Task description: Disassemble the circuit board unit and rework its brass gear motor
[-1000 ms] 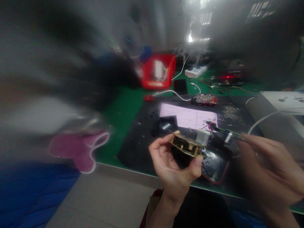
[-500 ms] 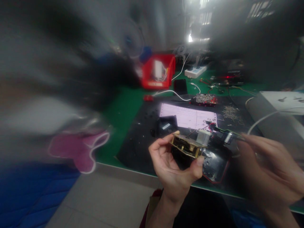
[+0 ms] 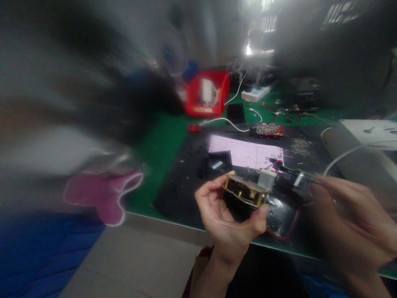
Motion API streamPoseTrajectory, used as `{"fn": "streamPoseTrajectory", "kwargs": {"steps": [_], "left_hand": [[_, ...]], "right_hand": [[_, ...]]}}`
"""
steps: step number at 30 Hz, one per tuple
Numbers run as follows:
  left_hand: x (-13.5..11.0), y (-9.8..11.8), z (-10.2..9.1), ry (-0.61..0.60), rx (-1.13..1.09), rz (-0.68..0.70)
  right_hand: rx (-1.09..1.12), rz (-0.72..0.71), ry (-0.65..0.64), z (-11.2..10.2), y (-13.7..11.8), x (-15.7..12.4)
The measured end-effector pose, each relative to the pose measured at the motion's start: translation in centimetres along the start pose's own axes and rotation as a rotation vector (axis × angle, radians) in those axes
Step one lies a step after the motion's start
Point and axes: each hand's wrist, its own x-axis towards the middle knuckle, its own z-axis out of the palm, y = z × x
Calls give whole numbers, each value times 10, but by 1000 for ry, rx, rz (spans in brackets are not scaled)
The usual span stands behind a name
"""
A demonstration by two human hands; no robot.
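My left hand (image 3: 229,227) is closed around a brass-framed gear mechanism (image 3: 243,192), thumb at its right end and fingers at its left. A pale block (image 3: 266,179) rises at the mechanism's right end. Past it, thin wires run to a narrow circuit board (image 3: 298,179) carrying a shiny cylindrical part. My right hand (image 3: 356,219), partly blurred, pinches the board's right end. Below and behind the mechanism shows a glossy black casing (image 3: 282,215) with a red edge; what supports it is hidden.
On the black mat lie a written paper sheet (image 3: 235,151), a small black box (image 3: 218,165), a screw-filled tray (image 3: 269,129) and loose screws (image 3: 300,147). Behind are a red bin (image 3: 203,109) and a power strip (image 3: 256,94). A pale metal box (image 3: 353,145) stands right.
My left hand and the mechanism have shifted very slightly to the right. The right hand stays nearly still on the board. A red light at the back no longer shows.
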Motion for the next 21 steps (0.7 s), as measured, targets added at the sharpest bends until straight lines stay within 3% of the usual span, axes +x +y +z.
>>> {"fn": "streamPoseTrajectory", "kwargs": {"steps": [21], "left_hand": [[-1,2,1,3,35,34]], "right_hand": [[13,-30,28,1,3,-3]]}}
